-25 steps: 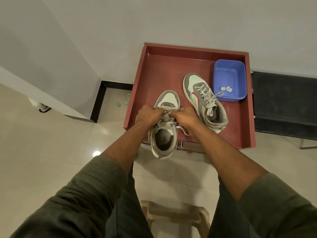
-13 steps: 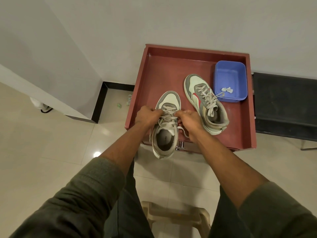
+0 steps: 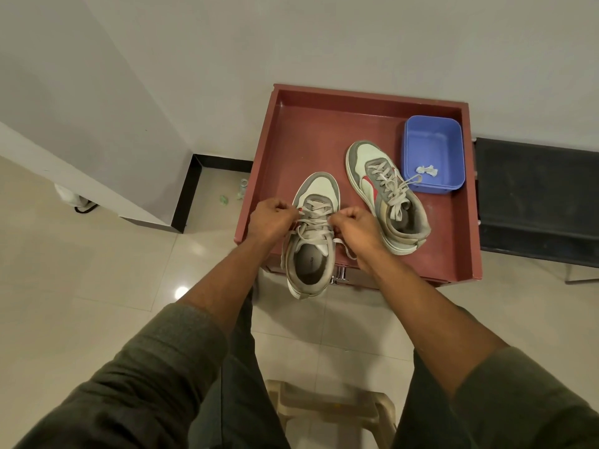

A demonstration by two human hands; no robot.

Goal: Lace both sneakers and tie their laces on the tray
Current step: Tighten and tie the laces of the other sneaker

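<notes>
Grey-and-white low-top sneaker (image 3: 312, 231) lies at the red wooden tray's (image 3: 324, 131) near edge, heel overhanging, toe pointing away; left hand (image 3: 270, 218) and right hand (image 3: 353, 226) each pinch its lace

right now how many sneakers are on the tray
2. The near sneaker sits at the tray's front edge, heel overhanging, its laces gripped by the left hand and right hand. The far sneaker lies beside the blue tub.

No readable text

A small dark print sits on the insole (image 3: 309, 265) of the near sneaker (image 3: 312, 234), at 6 o'clock of its laces; too blurred to read.
</notes>
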